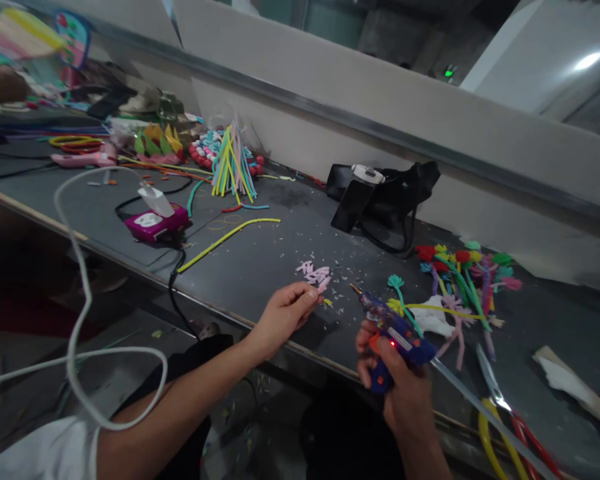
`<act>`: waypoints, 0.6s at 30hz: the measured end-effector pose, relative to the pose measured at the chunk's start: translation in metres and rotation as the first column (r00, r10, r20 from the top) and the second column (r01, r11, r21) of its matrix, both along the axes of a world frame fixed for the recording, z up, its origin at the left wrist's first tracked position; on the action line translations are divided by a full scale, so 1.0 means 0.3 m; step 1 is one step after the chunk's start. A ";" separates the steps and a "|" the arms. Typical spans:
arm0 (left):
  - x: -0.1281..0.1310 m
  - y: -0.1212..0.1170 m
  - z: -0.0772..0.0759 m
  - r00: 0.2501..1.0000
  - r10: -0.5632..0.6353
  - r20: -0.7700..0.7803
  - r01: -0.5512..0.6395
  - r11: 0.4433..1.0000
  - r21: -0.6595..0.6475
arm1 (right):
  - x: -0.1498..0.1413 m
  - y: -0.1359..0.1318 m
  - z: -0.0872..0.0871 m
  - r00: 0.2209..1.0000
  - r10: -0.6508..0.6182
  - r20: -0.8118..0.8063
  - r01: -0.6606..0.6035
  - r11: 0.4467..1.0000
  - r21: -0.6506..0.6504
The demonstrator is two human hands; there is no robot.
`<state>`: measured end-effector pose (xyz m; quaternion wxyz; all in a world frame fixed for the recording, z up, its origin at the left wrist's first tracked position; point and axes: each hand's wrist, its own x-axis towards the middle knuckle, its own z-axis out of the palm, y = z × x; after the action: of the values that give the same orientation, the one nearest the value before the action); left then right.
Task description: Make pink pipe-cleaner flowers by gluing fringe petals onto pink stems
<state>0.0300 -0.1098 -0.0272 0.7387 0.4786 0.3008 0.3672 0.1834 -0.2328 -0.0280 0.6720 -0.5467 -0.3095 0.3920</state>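
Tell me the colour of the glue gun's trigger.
Orange on the blue glue gun; the trigger shows best in the head view.

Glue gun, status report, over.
Right hand gripping glue gun, red light on. Left hand pinched at lilac pieces. Pale scraps between.

Dim, cool-toned indoor light. At the far right, a white lamp (pixel 589 61) glares beyond the partition, near a small glowing green sign (pixel 449 71). Shadow fills the near floor. The view is soft, slightly blurred at far left, with stretched, wide-angle edges.
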 end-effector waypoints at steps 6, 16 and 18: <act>0.002 -0.010 0.008 0.999 0.017 -0.027 -0.016 0.999 0.045 | -0.012 -0.013 -0.026 0.934 0.044 0.356 -0.005 0.994 -0.109; 0.004 -0.008 -0.002 0.997 0.009 -0.071 -0.004 0.997 0.078 | -0.021 -0.033 -0.050 0.905 0.036 0.423 0.023 0.991 -0.133; 0.004 -0.009 -0.005 0.997 0.004 -0.078 0.003 0.996 0.086 | -0.030 -0.033 -0.051 0.912 0.007 0.410 0.052 0.990 -0.133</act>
<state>0.0313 -0.1124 -0.0287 0.7051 0.5238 0.3135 0.3608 0.1744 -0.2428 -0.0432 0.5564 -0.6664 -0.4084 0.2820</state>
